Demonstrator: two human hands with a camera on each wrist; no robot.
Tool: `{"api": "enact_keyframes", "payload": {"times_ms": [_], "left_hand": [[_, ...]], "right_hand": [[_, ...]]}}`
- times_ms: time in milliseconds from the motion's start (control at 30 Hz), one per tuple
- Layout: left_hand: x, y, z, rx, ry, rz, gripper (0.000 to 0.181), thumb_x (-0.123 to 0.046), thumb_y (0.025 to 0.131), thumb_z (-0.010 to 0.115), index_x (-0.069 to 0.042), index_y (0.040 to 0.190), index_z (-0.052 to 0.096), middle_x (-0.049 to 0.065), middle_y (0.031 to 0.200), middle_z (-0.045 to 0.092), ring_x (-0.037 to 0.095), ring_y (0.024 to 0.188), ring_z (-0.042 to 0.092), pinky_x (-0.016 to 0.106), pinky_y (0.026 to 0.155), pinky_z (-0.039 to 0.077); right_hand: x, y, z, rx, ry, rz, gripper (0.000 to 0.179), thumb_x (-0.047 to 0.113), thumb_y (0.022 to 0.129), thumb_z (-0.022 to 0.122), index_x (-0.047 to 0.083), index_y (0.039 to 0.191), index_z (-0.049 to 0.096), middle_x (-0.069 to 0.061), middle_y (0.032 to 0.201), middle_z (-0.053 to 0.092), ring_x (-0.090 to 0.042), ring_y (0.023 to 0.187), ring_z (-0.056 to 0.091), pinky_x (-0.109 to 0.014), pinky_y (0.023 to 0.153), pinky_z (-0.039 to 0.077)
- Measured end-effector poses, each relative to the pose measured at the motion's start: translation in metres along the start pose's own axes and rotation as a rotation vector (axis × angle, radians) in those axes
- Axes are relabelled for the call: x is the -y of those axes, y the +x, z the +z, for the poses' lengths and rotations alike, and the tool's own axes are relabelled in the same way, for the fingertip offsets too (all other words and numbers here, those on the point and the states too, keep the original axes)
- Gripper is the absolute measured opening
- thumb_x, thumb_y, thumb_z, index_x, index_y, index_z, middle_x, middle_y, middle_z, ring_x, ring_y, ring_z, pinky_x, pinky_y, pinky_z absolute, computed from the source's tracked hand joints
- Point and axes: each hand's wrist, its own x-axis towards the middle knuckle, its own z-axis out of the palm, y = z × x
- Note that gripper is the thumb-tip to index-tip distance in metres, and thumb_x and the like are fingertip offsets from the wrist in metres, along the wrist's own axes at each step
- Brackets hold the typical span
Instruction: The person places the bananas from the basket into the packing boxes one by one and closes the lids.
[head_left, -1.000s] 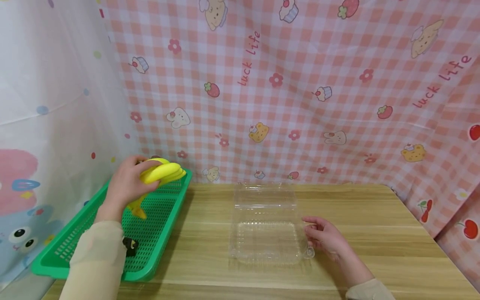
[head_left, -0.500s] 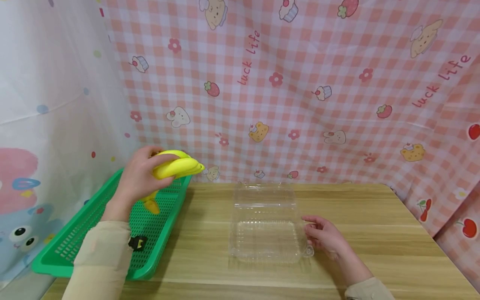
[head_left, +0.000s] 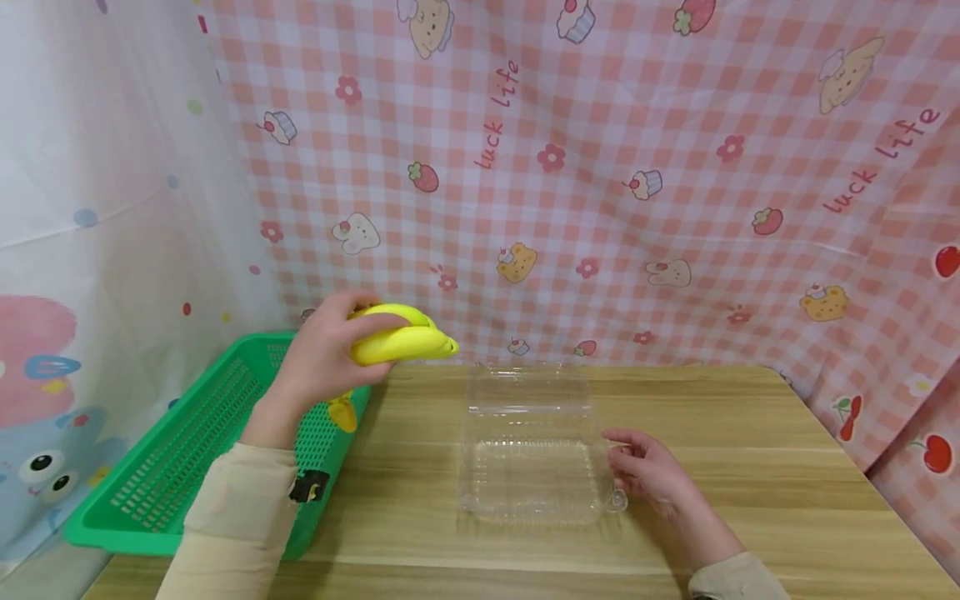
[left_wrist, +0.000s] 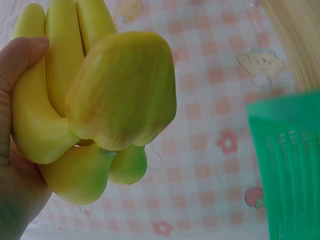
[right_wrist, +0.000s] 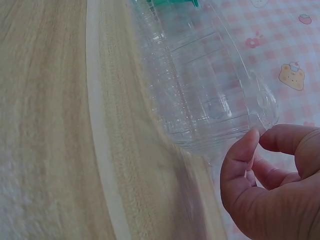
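My left hand grips a bunch of yellow bananas, held in the air above the right side of the green basket. In the left wrist view the thumb lies across the bananas, and their thick stem end faces the camera. A clear plastic clamshell box stands on the table with its lid folded back. At the box's right side, my right hand pinches its edge between thumb and forefinger, as the right wrist view shows at the box's rim.
The green perforated basket sits on the left of the wooden table, partly hidden by my left arm. A checked curtain hangs behind the table, and a white one at the left.
My left hand has carried the bananas up and to the right, from over the basket's interior toward the clear box. My right hand and the box have stayed in place.
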Motion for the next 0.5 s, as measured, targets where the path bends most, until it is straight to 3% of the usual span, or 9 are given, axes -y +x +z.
{"api": "enact_keyframes", "payload": {"times_ms": [500], "left_hand": [[-0.039, 0.021, 0.041, 0.061, -0.102, 0.130, 0.041, -0.018, 0.071, 0.087, -0.021, 0.109, 0.073, 0.014, 0.117, 0.059, 0.030, 0.101, 0.054, 0.044, 0.080, 0.048]], "right_hand": [[-0.001, -0.001, 0.000, 0.009, 0.007, -0.007, 0.047, -0.001, 0.098, 0.053, -0.016, 0.139, 0.035, -0.003, 0.088, 0.051, -0.008, 0.070, 0.051, -0.019, 0.059, 0.051]]}}
